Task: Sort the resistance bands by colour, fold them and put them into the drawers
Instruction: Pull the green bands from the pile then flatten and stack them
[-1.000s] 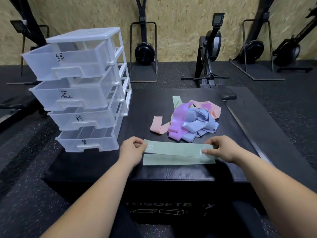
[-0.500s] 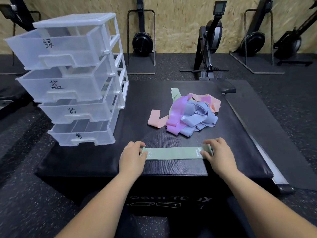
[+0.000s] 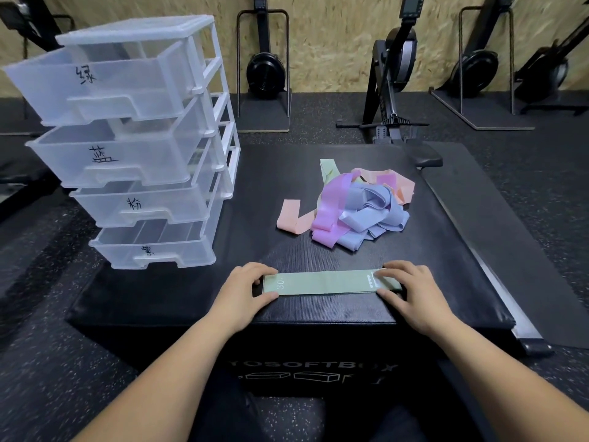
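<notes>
A green resistance band lies flat along the front edge of the black soft box. My left hand pinches its left end and my right hand presses on its right end. Behind it sits a tangled pile of bands in purple, blue, pink and green. A clear plastic drawer unit stands at the box's left, its drawers pulled out and marked with handwritten labels.
A black mat lies beside the box on the right. Rowing machines stand against the chipboard wall behind. Dark speckled rubber floor surrounds the box.
The two green layers, offset a second ago, now lie aligned in one flat strip. Both hands slid with the band toward the box's front edge.
</notes>
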### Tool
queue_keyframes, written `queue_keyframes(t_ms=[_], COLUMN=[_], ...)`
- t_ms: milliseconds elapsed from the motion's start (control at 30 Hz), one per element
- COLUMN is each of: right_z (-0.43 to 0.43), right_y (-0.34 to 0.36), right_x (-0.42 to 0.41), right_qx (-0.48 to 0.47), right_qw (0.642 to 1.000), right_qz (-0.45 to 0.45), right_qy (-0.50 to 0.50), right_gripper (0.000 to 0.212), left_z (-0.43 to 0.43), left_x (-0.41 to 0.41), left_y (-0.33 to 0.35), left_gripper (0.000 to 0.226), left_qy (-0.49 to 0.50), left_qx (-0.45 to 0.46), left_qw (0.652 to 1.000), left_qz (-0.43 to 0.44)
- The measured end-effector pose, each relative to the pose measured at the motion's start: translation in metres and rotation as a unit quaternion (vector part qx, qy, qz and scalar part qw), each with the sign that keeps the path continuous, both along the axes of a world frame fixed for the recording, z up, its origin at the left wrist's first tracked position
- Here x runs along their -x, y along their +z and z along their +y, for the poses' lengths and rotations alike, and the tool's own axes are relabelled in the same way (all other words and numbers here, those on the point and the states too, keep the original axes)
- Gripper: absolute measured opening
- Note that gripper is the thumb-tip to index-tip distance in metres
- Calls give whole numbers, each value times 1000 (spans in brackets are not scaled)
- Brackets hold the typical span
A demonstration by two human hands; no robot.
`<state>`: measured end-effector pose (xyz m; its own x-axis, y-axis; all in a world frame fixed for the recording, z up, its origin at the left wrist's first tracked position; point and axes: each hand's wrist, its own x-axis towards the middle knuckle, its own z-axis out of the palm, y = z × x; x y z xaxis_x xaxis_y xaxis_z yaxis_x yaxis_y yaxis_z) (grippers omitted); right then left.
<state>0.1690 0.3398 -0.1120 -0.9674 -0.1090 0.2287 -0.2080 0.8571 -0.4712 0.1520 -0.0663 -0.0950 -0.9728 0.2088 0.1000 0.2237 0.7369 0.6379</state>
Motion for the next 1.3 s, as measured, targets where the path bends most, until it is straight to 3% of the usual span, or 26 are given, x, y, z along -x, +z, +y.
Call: queue_keyframes(t_ms=[433,667,900,1167,1300], right_z=[1,-17,-68,-128,-127], right_y=[24,53,68,75,63], right_x=[3,39,99,167,187], right_qx=[1,-26,-110,-237,-265], right_qw=[1000,999,994,967,960], right_qz=[-27,4,0,-40,-85], right_qy=[14,-21,13,82,28], right_gripper=[41,33,41,61,65], left_z=[0,14,41,70,71], left_x=[13,52,91,125,130], left_y=[23,51,51,32,17], left_gripper=[51,57,63,91,94], left_qy=[-36,-17,-6,26,33], left_qx=[39,68,77,87,114], left_qw=[998,998,997,995,992], left_qz=[-17,-9,4,-44,-46])
